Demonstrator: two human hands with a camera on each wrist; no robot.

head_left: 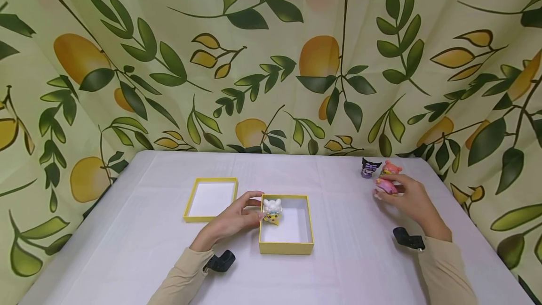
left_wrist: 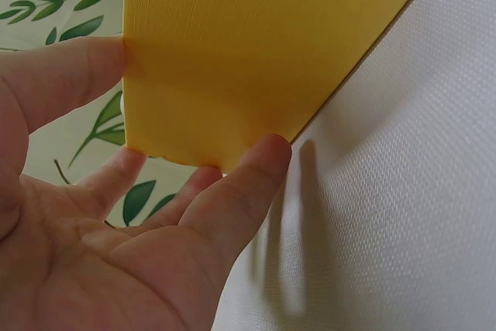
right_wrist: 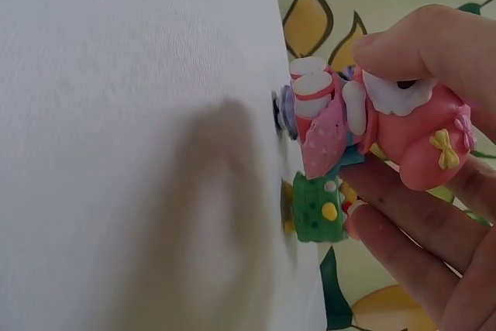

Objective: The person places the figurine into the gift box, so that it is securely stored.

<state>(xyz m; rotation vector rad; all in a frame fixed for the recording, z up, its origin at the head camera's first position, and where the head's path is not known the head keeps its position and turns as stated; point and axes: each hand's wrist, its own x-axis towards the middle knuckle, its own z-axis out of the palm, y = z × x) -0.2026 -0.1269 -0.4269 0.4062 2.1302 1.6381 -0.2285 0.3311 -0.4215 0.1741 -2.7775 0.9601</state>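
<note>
An open yellow box (head_left: 286, 247) with a white inside stands mid-table. My left hand (head_left: 239, 215) rests its fingertips on the box's left side; the left wrist view shows them against the yellow wall (left_wrist: 232, 60). Inside the box, by that side, is a figure with a white fluffy top and yellow lower part (head_left: 272, 212). At the right, my right hand (head_left: 412, 199) holds a pink figure (right_wrist: 418, 133) between thumb and fingers, above the cloth. Behind it stand a black and purple figure (head_left: 370, 167) and a coral-pink one (head_left: 391, 167) with a green body (right_wrist: 318, 208).
Left of the box lies a yellow-rimmed lid (head_left: 206, 219), white side up. A white cloth (head_left: 351, 267) covers the table. A curtain with leaves and fruit (head_left: 271, 60) hangs behind the table and at its sides.
</note>
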